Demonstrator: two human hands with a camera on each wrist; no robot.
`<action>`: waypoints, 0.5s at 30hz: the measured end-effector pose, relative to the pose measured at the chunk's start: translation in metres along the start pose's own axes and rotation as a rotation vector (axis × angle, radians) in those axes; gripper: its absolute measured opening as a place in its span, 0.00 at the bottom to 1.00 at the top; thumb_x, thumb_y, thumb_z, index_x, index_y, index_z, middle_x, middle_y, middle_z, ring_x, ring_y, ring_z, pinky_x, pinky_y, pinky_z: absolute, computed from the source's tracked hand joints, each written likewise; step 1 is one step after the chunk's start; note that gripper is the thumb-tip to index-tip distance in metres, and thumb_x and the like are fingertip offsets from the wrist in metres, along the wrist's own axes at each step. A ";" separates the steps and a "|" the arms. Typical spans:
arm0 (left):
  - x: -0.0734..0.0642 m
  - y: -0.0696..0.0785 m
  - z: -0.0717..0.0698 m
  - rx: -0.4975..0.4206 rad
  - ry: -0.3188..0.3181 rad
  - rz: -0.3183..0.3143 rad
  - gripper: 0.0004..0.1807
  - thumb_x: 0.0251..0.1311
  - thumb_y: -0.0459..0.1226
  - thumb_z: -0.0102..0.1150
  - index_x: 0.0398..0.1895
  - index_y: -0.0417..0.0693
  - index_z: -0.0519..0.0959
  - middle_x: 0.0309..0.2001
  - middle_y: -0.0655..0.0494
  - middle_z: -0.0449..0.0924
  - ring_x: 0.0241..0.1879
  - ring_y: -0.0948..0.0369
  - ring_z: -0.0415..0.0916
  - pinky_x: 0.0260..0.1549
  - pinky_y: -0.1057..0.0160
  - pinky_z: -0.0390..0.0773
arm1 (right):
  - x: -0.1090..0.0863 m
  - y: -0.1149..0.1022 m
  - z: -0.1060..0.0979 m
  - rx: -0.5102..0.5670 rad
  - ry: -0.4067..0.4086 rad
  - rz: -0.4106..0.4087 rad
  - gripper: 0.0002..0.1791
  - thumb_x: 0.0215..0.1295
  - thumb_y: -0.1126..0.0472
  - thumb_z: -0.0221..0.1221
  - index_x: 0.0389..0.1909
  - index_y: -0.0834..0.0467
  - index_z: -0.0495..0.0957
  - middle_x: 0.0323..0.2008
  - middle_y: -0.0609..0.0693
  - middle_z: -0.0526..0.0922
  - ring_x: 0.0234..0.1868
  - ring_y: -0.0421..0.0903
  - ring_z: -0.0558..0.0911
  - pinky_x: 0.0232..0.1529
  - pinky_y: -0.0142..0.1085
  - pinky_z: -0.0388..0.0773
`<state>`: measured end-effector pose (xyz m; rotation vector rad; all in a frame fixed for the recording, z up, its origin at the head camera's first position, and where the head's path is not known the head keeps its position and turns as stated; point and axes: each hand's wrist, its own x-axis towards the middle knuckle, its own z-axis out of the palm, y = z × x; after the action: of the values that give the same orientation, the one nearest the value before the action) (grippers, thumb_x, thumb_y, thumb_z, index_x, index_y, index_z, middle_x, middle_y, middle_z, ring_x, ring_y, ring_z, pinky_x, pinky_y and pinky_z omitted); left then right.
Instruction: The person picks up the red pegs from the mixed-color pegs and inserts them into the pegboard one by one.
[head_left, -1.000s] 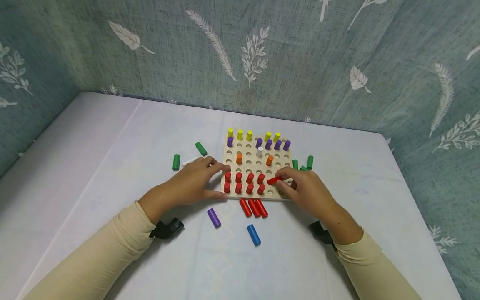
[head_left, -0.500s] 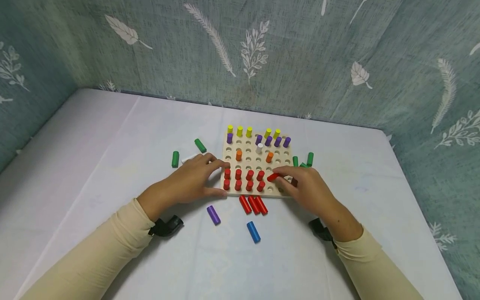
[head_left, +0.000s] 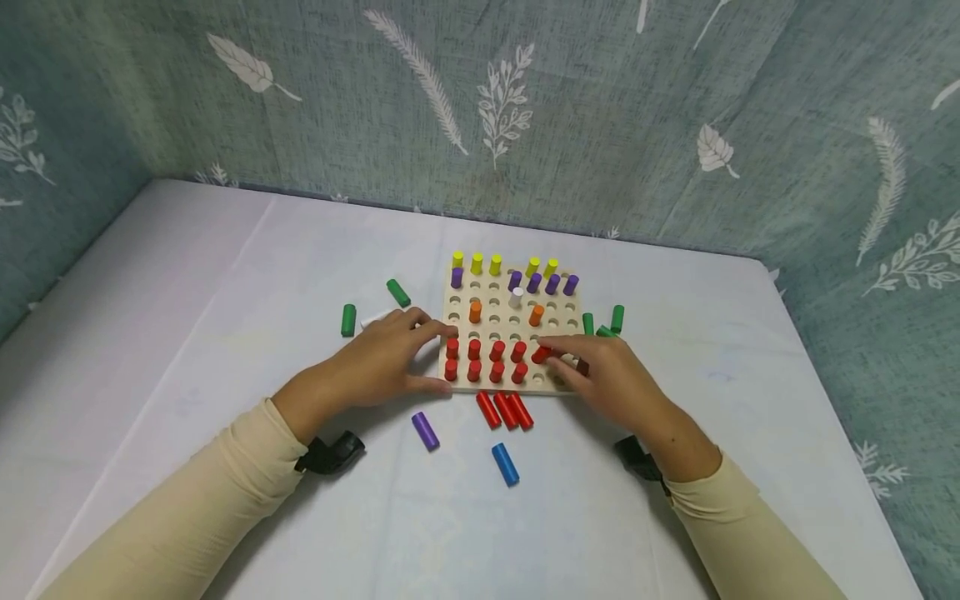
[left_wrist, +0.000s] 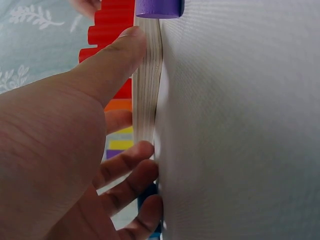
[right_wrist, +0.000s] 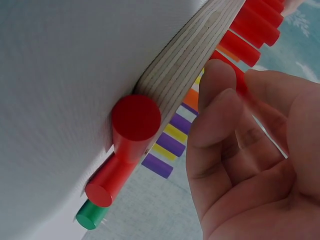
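A square wooden pegboard [head_left: 495,325] lies on the table with coloured pegs upright in some holes. My right hand [head_left: 611,371] pinches a red peg [head_left: 541,355] between thumb and fingertips, leaning over the board just right of two rows of standing red pegs [head_left: 497,351]. In the right wrist view, fingertips partly cover the held peg. My left hand [head_left: 382,358] rests at the board's left side. Its thumb touches the layered wooden edge [left_wrist: 148,75] in the left wrist view, while the other fingers lie loosely bent along the side.
Three loose red pegs [head_left: 506,411] lie before the board, with a purple peg [head_left: 425,431] and a blue peg [head_left: 506,464] nearer me. Green pegs lie left [head_left: 348,320] and right [head_left: 617,318]. A white peg [head_left: 375,317] is partly behind my left hand.
The red peg in my right hand has shifted slightly left and tipped from nearly flat to more upright. My left hand has stayed at the board's side.
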<state>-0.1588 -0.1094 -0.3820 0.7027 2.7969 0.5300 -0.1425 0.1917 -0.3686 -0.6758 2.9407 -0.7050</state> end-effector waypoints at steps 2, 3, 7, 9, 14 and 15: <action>0.000 0.000 0.001 -0.004 -0.002 0.003 0.43 0.48 0.59 0.74 0.69 0.62 0.71 0.62 0.48 0.73 0.63 0.50 0.70 0.64 0.41 0.71 | 0.000 0.000 0.000 0.002 -0.008 0.005 0.20 0.67 0.57 0.65 0.59 0.53 0.81 0.49 0.51 0.88 0.30 0.40 0.74 0.31 0.30 0.75; -0.001 0.000 0.001 -0.005 -0.003 0.003 0.43 0.48 0.59 0.74 0.69 0.62 0.71 0.62 0.47 0.73 0.63 0.49 0.70 0.64 0.41 0.71 | 0.000 0.000 0.001 0.003 -0.011 0.009 0.20 0.67 0.57 0.65 0.59 0.53 0.81 0.49 0.51 0.88 0.30 0.40 0.74 0.31 0.29 0.75; -0.001 0.000 0.000 0.003 0.003 0.003 0.43 0.48 0.59 0.74 0.69 0.62 0.71 0.63 0.47 0.73 0.63 0.49 0.70 0.64 0.41 0.71 | 0.000 0.000 0.001 -0.003 -0.002 0.001 0.20 0.67 0.58 0.65 0.59 0.53 0.81 0.50 0.51 0.88 0.30 0.40 0.74 0.31 0.29 0.74; 0.000 0.001 -0.001 0.007 0.011 0.003 0.43 0.48 0.59 0.74 0.69 0.62 0.71 0.62 0.47 0.73 0.63 0.49 0.70 0.64 0.41 0.71 | 0.001 0.000 0.000 -0.005 0.006 -0.005 0.20 0.67 0.58 0.65 0.59 0.53 0.81 0.49 0.50 0.88 0.29 0.40 0.74 0.31 0.30 0.74; -0.001 0.001 -0.002 0.002 0.001 0.004 0.44 0.49 0.59 0.73 0.70 0.61 0.70 0.63 0.47 0.72 0.64 0.49 0.70 0.65 0.41 0.70 | 0.001 -0.002 -0.003 -0.008 -0.001 0.002 0.20 0.68 0.57 0.64 0.60 0.52 0.81 0.46 0.48 0.88 0.29 0.40 0.74 0.30 0.30 0.75; -0.001 0.001 -0.002 0.001 -0.002 0.003 0.44 0.49 0.59 0.73 0.70 0.61 0.70 0.63 0.47 0.72 0.64 0.49 0.69 0.65 0.41 0.70 | 0.000 -0.002 -0.003 -0.011 0.002 0.001 0.20 0.68 0.57 0.64 0.60 0.51 0.81 0.46 0.47 0.87 0.29 0.39 0.74 0.30 0.30 0.75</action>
<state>-0.1582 -0.1094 -0.3793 0.7074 2.7952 0.5284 -0.1426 0.1916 -0.3648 -0.6742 2.9493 -0.6902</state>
